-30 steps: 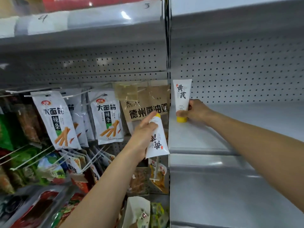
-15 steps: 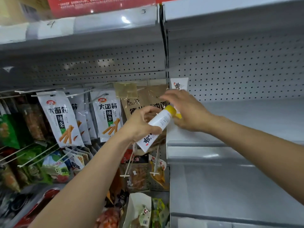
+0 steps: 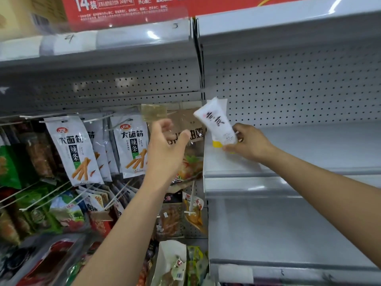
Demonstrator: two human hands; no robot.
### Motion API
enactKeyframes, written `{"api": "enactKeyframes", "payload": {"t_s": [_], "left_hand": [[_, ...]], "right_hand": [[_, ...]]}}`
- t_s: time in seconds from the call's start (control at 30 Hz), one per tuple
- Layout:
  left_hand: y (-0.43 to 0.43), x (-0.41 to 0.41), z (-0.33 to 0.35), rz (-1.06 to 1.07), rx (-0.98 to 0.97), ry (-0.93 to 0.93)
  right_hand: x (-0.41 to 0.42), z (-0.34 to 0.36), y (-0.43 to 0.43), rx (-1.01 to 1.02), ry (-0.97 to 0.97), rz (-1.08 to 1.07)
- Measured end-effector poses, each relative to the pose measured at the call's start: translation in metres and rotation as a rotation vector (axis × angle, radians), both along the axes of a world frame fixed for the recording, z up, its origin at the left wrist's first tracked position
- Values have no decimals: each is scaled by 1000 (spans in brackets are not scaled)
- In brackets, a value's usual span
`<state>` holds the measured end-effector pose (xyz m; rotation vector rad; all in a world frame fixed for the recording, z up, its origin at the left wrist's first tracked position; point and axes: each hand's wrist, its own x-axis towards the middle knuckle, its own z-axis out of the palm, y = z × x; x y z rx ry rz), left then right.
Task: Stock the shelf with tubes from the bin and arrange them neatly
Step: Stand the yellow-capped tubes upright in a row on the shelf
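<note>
Head view - right hand [image 3: 250, 142] reaches over the left end of the grey shelf [image 3: 319, 145] and grips a white tube [image 3: 218, 124] with black characters. Fingers and thumb are curled round its lower end. The tube is tilted, flat crimped end up and to the left, and sits above the shelf's left corner. Can't tell if it touches the shelf surface.

A second white tube [image 3: 222, 101] shows only as a top edge poking out just behind the held one, against the pegboard back panel [image 3: 299, 89]. A yellow cap [image 3: 217, 143] sits just below the held tube's lower end, near the shelf surface. Can't tell which of the two tubes it belongs to.

Left hand [image 3: 165, 147] is raised left of the shelf edge, holding nothing - fingers apart and loosely bent, motion-blurred. It hangs in front of a brown hanging packet [image 3: 185, 124], apart from the tube.

Further left, white snack packets [image 3: 134, 145] with orange stick pictures hang on wire hooks, and more coloured bags hang below them. A red sign [image 3: 123, 7] runs along the top. A lower grey shelf [image 3: 288, 234] sits under the first one.
</note>
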<state>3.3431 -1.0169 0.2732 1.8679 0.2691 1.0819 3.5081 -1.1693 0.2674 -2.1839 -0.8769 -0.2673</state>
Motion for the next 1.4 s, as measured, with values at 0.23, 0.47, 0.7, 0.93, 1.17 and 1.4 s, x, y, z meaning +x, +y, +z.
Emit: {"api": "enactKeyframes", "payload": {"t_s": [0.23, 0.47, 0.7, 0.93, 1.17, 1.4], "left_hand": [[-4, -4, -38, -111, -72, 192], [-2, -5, -61, -159, -134, 289], [2, -9, -68, -106, -84, 320], [7, -10, -68, -95, -51, 374], [8, -23, -70, -52, 189, 411], [0, -53, -101, -98, 319, 425]], "right_hand": [[-6, -9, 14, 180, 328, 71], [-7, -7, 26, 82, 274, 5], [-11, -7, 31, 62, 218, -23], [-13, -8, 32, 22, 247, -70], [-49, -8, 10, -69, 4, -185], [-137, -46, -7, -10, -462, -138]]}}
